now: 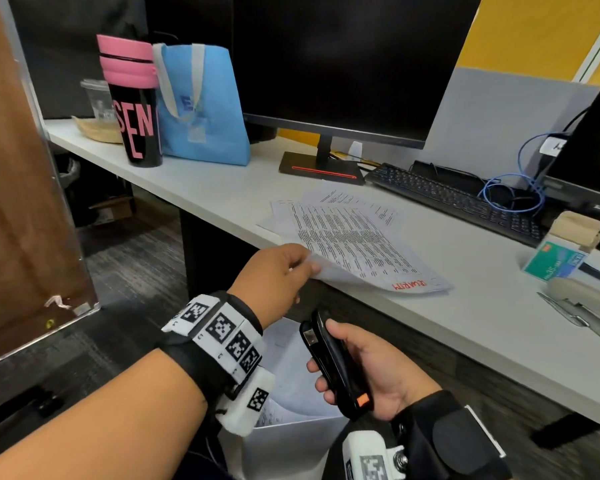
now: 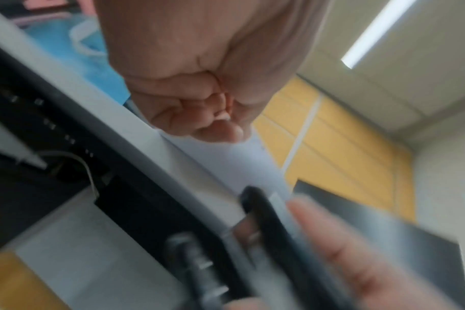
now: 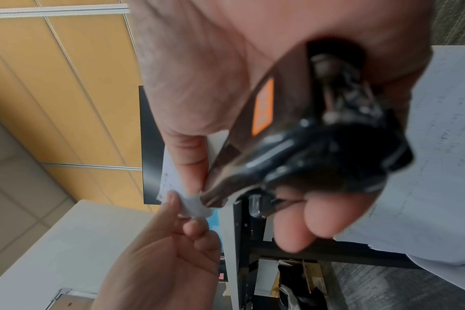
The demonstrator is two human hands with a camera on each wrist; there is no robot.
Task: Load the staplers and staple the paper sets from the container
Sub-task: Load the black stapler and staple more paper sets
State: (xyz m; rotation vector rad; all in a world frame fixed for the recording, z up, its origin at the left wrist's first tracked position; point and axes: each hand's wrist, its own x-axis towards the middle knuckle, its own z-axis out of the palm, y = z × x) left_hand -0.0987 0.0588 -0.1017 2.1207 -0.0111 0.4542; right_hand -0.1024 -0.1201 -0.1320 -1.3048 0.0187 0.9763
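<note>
My left hand (image 1: 284, 271) pinches the near corner of a printed paper set (image 1: 354, 247) that lies on the white desk (image 1: 201, 188) and overhangs its front edge. My right hand (image 1: 371, 372) grips a black stapler (image 1: 336, 368) with an orange tag, held below the desk edge with its nose pointing up toward that corner. In the right wrist view the black stapler (image 3: 292, 146) has its tip close to the paper corner (image 3: 194, 205) pinched by the left hand (image 3: 178, 241). In the blurred left wrist view, the stapler (image 2: 273, 241) is under the left hand (image 2: 199, 94).
A white container (image 1: 291, 441) with more papers stands on the floor below my hands. A beige stapler (image 1: 589, 303) and a green staple box (image 1: 555, 261) lie at the desk's right. A monitor (image 1: 343, 64), keyboard (image 1: 458, 202), blue bag (image 1: 201, 105) and pink-black tumbler (image 1: 132, 102) stand behind.
</note>
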